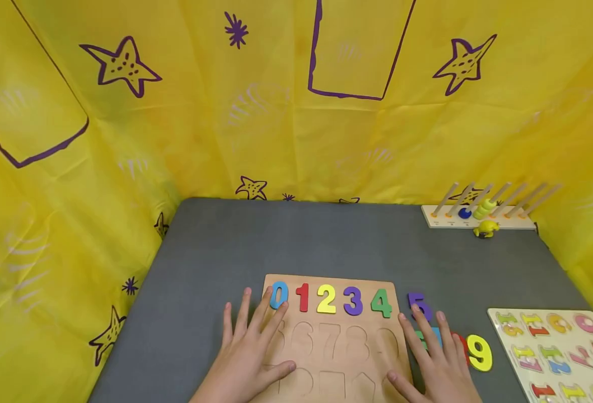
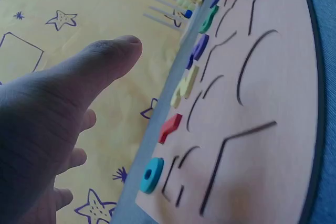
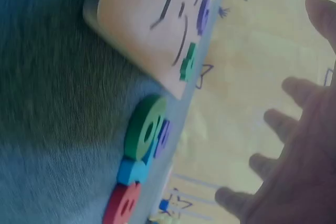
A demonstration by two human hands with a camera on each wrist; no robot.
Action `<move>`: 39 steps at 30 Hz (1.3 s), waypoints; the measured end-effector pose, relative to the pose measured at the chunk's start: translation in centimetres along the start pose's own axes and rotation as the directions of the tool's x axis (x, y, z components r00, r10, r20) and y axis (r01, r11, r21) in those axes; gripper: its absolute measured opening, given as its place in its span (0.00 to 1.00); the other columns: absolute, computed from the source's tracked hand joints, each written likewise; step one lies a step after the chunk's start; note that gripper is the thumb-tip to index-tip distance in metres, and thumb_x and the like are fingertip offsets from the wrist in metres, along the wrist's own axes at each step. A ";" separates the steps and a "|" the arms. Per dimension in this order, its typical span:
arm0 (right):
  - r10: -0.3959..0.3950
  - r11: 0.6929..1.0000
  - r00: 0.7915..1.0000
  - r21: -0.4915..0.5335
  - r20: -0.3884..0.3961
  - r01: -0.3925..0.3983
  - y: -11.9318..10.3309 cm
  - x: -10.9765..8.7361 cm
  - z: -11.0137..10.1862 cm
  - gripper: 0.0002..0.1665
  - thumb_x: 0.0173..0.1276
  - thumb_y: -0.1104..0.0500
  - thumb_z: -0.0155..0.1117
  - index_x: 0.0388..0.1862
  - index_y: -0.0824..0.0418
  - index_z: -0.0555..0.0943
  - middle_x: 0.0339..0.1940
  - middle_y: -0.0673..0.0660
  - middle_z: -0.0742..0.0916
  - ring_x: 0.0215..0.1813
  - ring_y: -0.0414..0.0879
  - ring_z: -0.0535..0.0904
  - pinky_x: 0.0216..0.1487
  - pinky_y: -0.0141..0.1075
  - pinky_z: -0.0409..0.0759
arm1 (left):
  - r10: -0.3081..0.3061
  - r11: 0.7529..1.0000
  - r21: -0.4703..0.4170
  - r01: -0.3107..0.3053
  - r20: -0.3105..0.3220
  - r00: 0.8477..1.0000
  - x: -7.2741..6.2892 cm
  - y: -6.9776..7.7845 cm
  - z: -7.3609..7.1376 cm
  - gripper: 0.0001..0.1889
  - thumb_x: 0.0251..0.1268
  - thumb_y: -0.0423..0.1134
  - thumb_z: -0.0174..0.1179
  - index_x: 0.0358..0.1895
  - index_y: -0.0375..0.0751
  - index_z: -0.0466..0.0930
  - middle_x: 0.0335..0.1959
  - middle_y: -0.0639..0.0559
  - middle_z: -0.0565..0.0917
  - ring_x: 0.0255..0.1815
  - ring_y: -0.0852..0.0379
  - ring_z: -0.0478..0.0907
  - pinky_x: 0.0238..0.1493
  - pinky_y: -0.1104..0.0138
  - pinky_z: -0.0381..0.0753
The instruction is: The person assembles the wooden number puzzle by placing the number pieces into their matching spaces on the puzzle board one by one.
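My left hand [image 1: 253, 352] hovers with spread fingers over the left side of a wooden number board [image 1: 326, 364]. My right hand [image 1: 439, 366], fingers also spread, is above the board's right edge and the loose numbers beside it. Neither hand holds anything. Along the board's top row sit a blue 0 [image 1: 283, 294], red 1 [image 1: 304, 298], yellow 2 [image 1: 328, 305], purple 3 [image 1: 359, 303] and green 4 [image 1: 386, 308]. Right of the board lie a purple 5 [image 1: 419, 302], a green 6 [image 3: 138, 116], a blue 7 [image 3: 131, 170], a red 8 [image 3: 118, 203] and a yellow 9 [image 1: 487, 355].
A second number puzzle [image 1: 508, 358], filled with colored pieces, lies at the right. At the back right stands a peg stand [image 1: 432, 217] with a few beads, a small yellow toy [image 1: 486, 228] before it. Yellow patterned cloth [image 1: 296, 140] surrounds the grey table [image 1: 215, 246].
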State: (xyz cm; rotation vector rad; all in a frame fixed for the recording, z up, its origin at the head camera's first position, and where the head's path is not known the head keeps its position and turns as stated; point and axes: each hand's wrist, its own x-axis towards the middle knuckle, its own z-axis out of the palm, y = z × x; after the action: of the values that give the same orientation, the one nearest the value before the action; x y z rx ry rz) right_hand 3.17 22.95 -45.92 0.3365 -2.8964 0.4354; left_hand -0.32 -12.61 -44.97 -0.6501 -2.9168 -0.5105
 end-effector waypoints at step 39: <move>-0.269 0.952 0.884 -0.035 0.382 0.304 10.0 9.7 -3.2 0.39 0.64 0.48 0.75 0.71 0.58 0.75 0.66 0.58 0.79 0.63 0.61 0.77 0.56 0.65 0.75 | -0.062 0.980 -0.156 0.127 0.364 0.929 -3.3 -4.0 1.9 0.67 0.41 0.82 0.64 0.82 0.46 0.53 0.83 0.57 0.49 0.83 0.47 0.39 0.74 0.38 0.33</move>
State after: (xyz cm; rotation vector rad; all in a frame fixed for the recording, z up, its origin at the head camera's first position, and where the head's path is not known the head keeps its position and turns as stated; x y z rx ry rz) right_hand -8.14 31.32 -43.41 0.9114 -3.1354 0.1991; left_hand 0.82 -16.67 -48.50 -0.6900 -3.2856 -0.7414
